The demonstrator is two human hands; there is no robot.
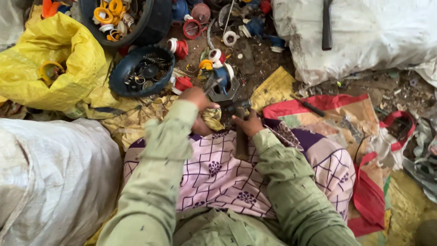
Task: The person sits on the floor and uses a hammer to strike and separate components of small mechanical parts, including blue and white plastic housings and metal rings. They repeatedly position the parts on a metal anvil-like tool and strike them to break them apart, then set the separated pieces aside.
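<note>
Scrap-sorting spot, ground level. I sit on dirt floor among white sacks, a yellow sack, dark bowls of metal rings and strewn plastic caps. Informal recycling workshop.

Hammer: wooden handle, dull metal head; woven plastic sacks.

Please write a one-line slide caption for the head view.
Seated on the ground, right hand grips a hammer while left hand steadies a blue part beside a bowl.
</note>
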